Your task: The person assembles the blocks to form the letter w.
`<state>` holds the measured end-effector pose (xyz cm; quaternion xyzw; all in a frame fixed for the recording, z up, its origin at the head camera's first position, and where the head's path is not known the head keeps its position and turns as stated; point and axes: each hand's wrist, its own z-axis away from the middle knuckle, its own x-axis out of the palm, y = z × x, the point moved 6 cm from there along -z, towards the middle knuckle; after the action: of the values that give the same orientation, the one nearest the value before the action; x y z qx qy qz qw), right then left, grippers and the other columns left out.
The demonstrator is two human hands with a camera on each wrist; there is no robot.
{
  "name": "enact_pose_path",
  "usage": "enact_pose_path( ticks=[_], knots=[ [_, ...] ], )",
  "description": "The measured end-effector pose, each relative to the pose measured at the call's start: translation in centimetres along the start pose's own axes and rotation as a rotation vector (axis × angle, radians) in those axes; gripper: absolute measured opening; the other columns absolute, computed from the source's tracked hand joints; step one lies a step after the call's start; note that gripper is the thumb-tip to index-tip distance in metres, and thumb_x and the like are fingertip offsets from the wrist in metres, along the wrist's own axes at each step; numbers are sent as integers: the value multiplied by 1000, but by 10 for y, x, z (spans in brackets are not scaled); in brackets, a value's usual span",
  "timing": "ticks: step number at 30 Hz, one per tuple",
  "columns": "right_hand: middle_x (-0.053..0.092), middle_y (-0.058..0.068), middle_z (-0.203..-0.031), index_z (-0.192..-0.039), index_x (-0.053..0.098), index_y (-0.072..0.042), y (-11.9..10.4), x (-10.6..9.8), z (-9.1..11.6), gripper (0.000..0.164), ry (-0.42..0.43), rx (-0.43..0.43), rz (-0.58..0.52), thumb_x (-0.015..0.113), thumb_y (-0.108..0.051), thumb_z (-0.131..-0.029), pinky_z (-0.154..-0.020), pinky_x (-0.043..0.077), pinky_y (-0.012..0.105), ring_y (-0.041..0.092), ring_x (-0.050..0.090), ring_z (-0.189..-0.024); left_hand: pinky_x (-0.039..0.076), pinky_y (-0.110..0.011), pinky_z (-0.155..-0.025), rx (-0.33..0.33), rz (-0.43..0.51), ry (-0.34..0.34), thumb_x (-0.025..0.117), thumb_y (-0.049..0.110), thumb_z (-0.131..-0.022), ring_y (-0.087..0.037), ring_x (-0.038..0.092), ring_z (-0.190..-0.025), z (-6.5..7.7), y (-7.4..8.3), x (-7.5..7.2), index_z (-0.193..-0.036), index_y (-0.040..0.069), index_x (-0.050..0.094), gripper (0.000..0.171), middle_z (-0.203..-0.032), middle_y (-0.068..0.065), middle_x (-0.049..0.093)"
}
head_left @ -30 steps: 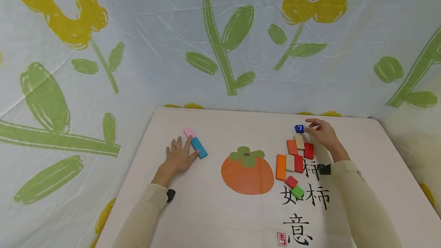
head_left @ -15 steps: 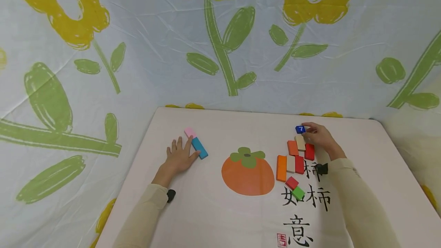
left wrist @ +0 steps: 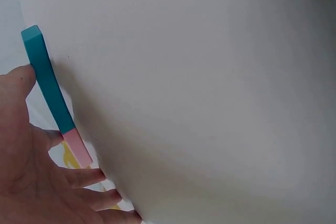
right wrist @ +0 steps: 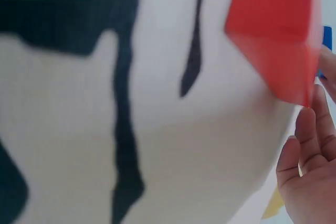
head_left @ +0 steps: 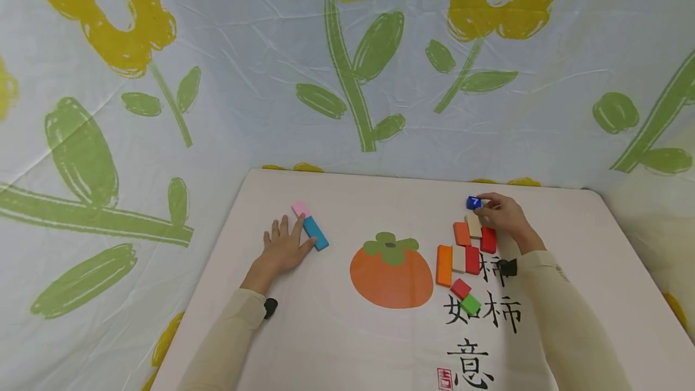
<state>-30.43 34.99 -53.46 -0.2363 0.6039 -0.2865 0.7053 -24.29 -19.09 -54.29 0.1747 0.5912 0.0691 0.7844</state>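
At the far right of the table, my right hand (head_left: 504,213) pinches a small dark blue block (head_left: 473,202) marked with a white 7 between thumb and forefinger. Just below it lies a beige block (head_left: 473,226), with an orange-red block (head_left: 462,233) and a red block (head_left: 488,239) at its sides. My left hand (head_left: 282,249) rests with fingers spread at the left. Its thumb and forefinger touch a long blue block (head_left: 316,233), which meets a pink block (head_left: 300,209) end to end, also seen in the left wrist view. Only a corner of the dark blue block shows in the right wrist view.
An orange block (head_left: 444,265), a pale block (head_left: 458,259) and a red block (head_left: 472,260) stand side by side. Nearer lie a red block (head_left: 461,288) and a green block (head_left: 470,305). A persimmon print (head_left: 391,276) and black characters mark the tabletop (head_left: 336,343); flowered cloth (head_left: 233,77) hangs behind.
My right hand's fingers have closed from beside the dark blue block onto it, and the block has shifted very slightly. My left hand and the blue and pink blocks stay put.
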Motion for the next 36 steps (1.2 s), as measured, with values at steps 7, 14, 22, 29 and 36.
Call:
enact_pose_path(
  ticks=[7,14,22,29,36],
  knots=[
    [56,24,-113,-139,55,-1,-30,-6,12,47,101,-32,1,65,-23,-99,-69,49,34,38,50,-100,5,-75,-108,0,-2,5,43,59,-102,-58,1,-144,0,2,-2,-162,11,12,83,-159,-36,6],
    [59,18,-101,-135,60,-3,-71,8,33,42,153,-138,-7,69,-17,-96,-62,48,30,33,54,-89,6,-75,-108,3,5,17,44,57,-102,-59,2,-143,0,3,-5,-162,10,13,81,-158,-37,8],
    [59,12,-94,-128,65,-6,-120,51,61,38,129,-168,-94,74,-17,-92,-53,43,26,26,50,-78,4,-75,-108,2,15,9,45,56,-102,-59,1,-143,2,2,-4,-161,10,13,82,-158,-37,6],
    [57,6,-88,-123,69,-7,-164,92,79,36,98,-218,-176,77,-16,-89,-56,39,27,23,50,-75,4,-75,-108,0,0,-1,43,56,-103,-59,0,-143,3,3,-3,-162,10,11,82,-158,-37,5],
    [56,4,-85,-121,71,-9,-195,130,81,35,74,-246,-227,78,-14,-87,-56,37,28,22,48,-74,4,-75,-108,3,7,6,44,56,-102,-58,0,-144,3,5,-4,-162,10,12,82,-159,-36,6]
  ],
)
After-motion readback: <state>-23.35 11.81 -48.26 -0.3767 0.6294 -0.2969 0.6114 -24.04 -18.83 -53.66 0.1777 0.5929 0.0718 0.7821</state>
